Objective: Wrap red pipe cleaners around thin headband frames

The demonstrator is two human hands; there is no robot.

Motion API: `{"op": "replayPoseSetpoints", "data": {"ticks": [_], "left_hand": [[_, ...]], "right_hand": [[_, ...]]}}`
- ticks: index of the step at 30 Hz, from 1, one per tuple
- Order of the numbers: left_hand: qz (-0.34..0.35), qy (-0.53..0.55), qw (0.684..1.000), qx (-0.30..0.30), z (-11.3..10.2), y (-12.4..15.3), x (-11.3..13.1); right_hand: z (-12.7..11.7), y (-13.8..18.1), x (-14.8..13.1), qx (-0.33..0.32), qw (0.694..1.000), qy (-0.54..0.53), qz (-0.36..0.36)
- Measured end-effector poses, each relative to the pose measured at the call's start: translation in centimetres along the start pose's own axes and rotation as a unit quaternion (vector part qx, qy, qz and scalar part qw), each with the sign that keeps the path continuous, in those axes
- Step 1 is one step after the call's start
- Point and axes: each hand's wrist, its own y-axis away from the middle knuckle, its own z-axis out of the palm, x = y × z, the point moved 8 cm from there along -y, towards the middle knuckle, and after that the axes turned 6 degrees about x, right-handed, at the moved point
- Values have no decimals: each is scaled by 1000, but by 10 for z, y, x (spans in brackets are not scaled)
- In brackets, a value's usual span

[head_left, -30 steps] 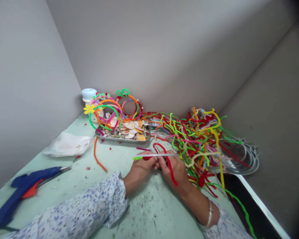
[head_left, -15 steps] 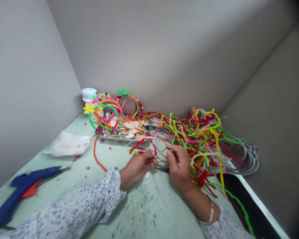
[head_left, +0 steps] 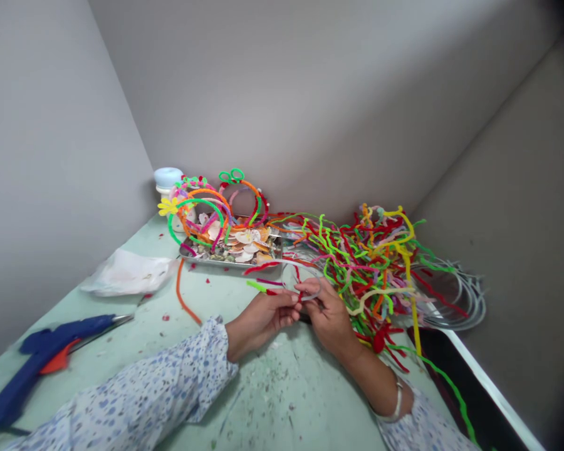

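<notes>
Both my hands meet low over the middle of the table. My left hand [head_left: 267, 318] pinches a red pipe cleaner [head_left: 262, 268], wound at the fingertips around a thin grey-white headband [head_left: 286, 261]. A bright green pipe cleaner end [head_left: 255, 286] juts out leftward beside that hand. My right hand [head_left: 329, 316] is closed against the left fingertips, its thumb and fingers pinching at the red pipe cleaner and the band's curve. Exactly where the pieces cross is partly hidden by the fingers.
A metal tray [head_left: 225, 265] of shells stands behind, with finished colourful headbands [head_left: 207, 199] on it. Tangled pipe cleaners [head_left: 371, 250] spread to the right, beside coiled grey bands [head_left: 474, 300]. A blue glue gun [head_left: 42, 351] and a white plastic bag [head_left: 126, 274] lie left.
My right hand has moved left and closed in on my left fingertips. The red pipe cleaner and band have shifted slightly; the left hand has edged a little to the right.
</notes>
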Motion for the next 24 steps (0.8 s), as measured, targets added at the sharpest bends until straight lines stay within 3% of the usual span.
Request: {"op": "replayPoseSetpoints", "data": {"ticks": [10, 24], "left_hand": [[36, 43, 998, -31, 0, -3, 5], [68, 87, 994, 7, -2, 1, 13]], "right_hand": [[-3, -2, -7, 28, 998, 54, -5], [-4, -2, -20, 42, 987, 141, -59]]}}
